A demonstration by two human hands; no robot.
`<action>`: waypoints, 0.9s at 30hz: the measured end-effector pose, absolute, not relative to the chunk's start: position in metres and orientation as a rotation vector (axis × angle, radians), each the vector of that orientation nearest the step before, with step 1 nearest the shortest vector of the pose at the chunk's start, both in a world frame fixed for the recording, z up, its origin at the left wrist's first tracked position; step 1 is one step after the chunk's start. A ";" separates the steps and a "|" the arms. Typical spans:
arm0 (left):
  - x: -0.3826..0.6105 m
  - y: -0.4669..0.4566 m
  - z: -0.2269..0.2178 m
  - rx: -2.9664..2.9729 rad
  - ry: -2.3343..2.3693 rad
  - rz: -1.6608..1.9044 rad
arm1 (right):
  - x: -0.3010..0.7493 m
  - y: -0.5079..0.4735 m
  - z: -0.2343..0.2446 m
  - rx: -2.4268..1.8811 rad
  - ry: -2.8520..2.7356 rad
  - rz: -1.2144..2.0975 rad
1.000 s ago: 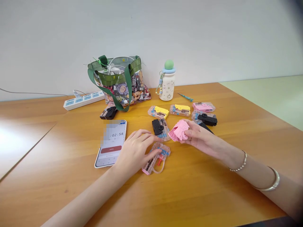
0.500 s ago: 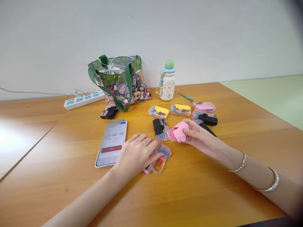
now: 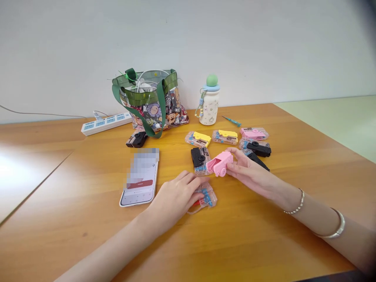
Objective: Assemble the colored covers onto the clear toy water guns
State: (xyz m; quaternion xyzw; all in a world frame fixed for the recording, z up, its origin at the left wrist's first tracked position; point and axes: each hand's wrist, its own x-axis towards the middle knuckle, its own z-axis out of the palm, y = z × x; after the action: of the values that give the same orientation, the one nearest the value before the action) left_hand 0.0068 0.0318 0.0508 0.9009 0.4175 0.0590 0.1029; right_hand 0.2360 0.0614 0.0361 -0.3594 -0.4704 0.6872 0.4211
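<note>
My right hand (image 3: pixel 249 170) pinches a pink plastic shell (image 3: pixel 221 163) between thumb and fingers, above the table. The shell is hollow at its left end and has a round knob on its side. My left hand (image 3: pixel 180 196) curls over a clear plastic toy piece (image 3: pixel 212 197) lying on the table, with its thumb against it. Blue and red parts show inside that piece; its left part is hidden under my palm. Just behind both hands lies a clear toy with a black cover (image 3: pixel 198 158).
Farther back lie toys with yellow (image 3: pixel 202 137), pink (image 3: pixel 253 133) and black covers (image 3: pixel 258 149), and a blue screwdriver (image 3: pixel 232 120). A phone (image 3: pixel 139 184) is left of my left hand. A bottle (image 3: pixel 209 105), a bag (image 3: pixel 152 103) and a power strip (image 3: pixel 107 122) stand near the wall.
The clear piece under my left hand has shifted slightly right and turned. My right hand has tilted the pink shell so its hollow side shows more. The view has moved a little.
</note>
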 end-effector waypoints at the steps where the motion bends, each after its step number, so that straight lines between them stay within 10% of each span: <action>1: 0.007 0.031 0.051 2.627 1.204 0.186 | 0.236 0.062 0.036 -0.919 -1.167 1.701; 27: 0.013 0.032 0.042 1.185 1.052 1.079 | 0.225 0.051 0.037 -1.022 -1.046 1.769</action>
State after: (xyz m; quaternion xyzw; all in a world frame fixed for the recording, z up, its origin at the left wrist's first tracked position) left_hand 0.0126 0.0325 0.0422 0.5058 0.4491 0.4606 0.5747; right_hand 0.2251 0.0509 0.0371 -0.4059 -0.4157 0.7028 0.4105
